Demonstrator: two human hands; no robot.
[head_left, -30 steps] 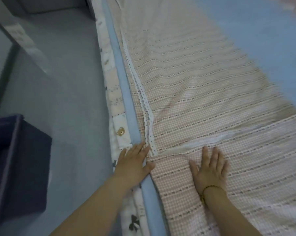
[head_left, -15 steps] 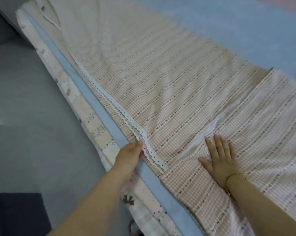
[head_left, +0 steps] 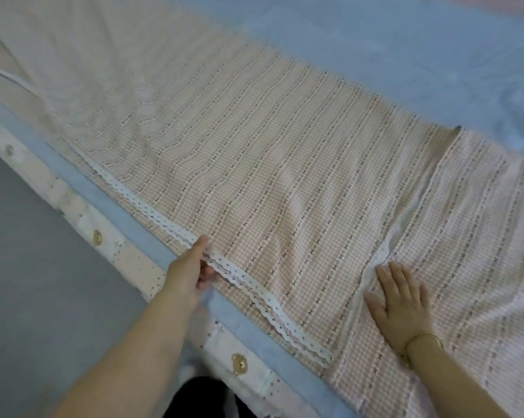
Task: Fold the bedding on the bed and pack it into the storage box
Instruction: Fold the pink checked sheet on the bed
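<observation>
The pink checked bedding lies spread flat along the near side of the bed, on top of a pale blue sheet that shows beyond its far edge and as a narrow strip along its near edge. A white lace trim in two stacked rows runs down the near edge of the bedding. On the right a further layer of the same cloth overlaps the first, and its edge runs from the far side of the bedding down toward the person.

The left hand is at the lace trim, turned edge-on, with one finger laid along the top of the trim and the other fingers curled beneath it, so it pinches the edge of the bedding. The right hand lies palm down on the overlapping layer just beside its edge, fingers straight and slightly spread, pressing the cloth flat. A thin bracelet circles that wrist.

Below the blue strip, the side of the bed is covered in a pale patterned cloth with bear-shaped buttons. The grey floor lies to the left.
</observation>
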